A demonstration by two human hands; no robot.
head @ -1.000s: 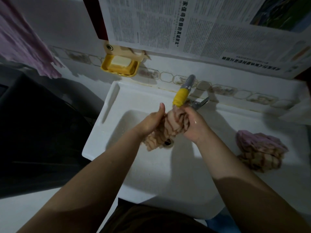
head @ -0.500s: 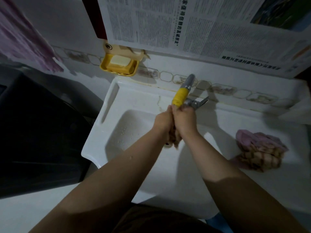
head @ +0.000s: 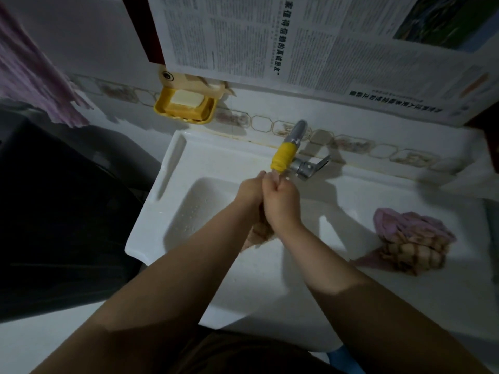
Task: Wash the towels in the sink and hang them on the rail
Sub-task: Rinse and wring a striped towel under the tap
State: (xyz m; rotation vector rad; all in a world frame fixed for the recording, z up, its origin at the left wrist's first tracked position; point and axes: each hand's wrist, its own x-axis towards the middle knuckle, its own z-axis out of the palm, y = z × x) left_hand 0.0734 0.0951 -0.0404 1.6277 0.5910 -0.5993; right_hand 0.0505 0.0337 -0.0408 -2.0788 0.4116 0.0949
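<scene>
While both hands are pressed together under the tap (head: 289, 151), the washing step looks to be in hand: the left hand (head: 249, 191) and the right hand (head: 282, 199) squeeze a striped towel (head: 258, 234) between them over the sink (head: 172, 222), and only its lower end shows, hanging out below the wrists. Both sets of fingers are curled round the cloth, knuckles touching. I cannot tell whether water is running.

A second heap of towels (head: 410, 245), pink over brown check, lies on the sink's flat ledge to the right, well apart from the hands. A purple towel (head: 35, 76) hangs at the far left, though no rail is in view. The soap dish (head: 185, 106) sits on the far wall, left of the tap.

The next move probably calls for wringing the cloth out firmly over the basin, or opening it up to rinse again, before it is carried off to be hung.

Against a second ago, the hands have closed up. Then they were apart, with a good length of striped cloth showing between them; half a second ago they had already met, and now they sit much the same, with a little more cloth showing below.
</scene>
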